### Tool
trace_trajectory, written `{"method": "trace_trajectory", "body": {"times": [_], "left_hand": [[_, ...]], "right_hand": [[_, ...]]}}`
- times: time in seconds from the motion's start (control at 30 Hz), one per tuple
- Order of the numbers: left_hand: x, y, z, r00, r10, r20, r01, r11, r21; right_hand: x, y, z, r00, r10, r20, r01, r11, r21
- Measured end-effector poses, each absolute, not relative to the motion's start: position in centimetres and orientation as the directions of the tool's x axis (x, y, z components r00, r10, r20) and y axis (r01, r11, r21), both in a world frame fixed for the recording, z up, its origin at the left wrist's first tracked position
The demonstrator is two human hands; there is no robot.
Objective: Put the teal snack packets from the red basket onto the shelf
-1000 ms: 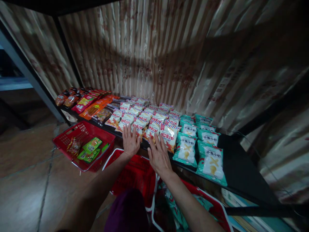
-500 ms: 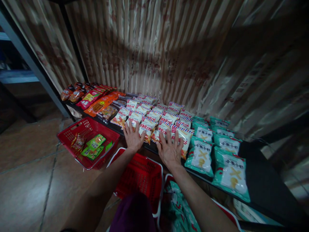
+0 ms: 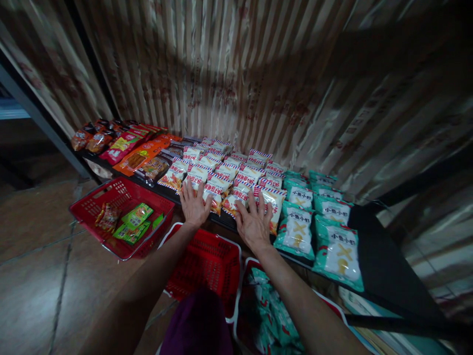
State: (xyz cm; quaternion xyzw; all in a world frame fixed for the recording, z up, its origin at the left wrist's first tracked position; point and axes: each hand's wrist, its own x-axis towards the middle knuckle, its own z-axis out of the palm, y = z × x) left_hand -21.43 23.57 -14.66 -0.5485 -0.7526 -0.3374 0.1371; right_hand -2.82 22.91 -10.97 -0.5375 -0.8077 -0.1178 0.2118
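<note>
Rows of white snack bags (image 3: 225, 171) with red lettering and striped edges lie on a black shelf (image 3: 384, 256). My left hand (image 3: 195, 206) rests with fingers spread on the front bags left of the middle. My right hand (image 3: 254, 222) lies open over the front bags a little to the right, its fingertips touching them. Neither hand grips a bag. Just right of my right hand stand rows of teal snack bags (image 3: 295, 229) with white fronts. Brown-and-black packets (image 3: 153, 168) border the white bags on the left.
Below the shelf's front edge are a red basket (image 3: 83, 207) with green and red packets, a red basket (image 3: 207, 261) in the middle, and another holding teal bags (image 3: 275, 308). Orange packets (image 3: 138, 157) lie farther left. A pleated curtain (image 3: 236, 74) hangs behind.
The view has shifted, so the shelf and baskets appear slightly farther left. Both hands stay spread on the front white bags, with little movement against them.
</note>
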Motion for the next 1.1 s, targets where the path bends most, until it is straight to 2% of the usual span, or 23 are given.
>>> {"method": "trace_trajectory", "body": {"times": [0.33, 0.77, 1.1], "left_hand": [[-21.4, 23.5, -14.5, -0.358, 0.739, 0.57, 0.918, 0.169, 0.358], [-21.1, 23.8, -14.9, -0.376, 0.715, 0.589, 0.907, 0.156, 0.391], [-21.1, 23.6, -15.3, -0.357, 0.692, 0.627, 0.919, 0.138, 0.371]], "right_hand": [[-4.3, 23.2, -11.1, -0.384, 0.819, 0.425, 0.892, 0.449, -0.058], [-3.5, 22.9, -11.3, -0.411, 0.782, 0.468, 0.858, 0.505, -0.09], [-2.7, 21.9, -10.8, -0.351, 0.773, 0.529, 0.892, 0.447, -0.061]]}}
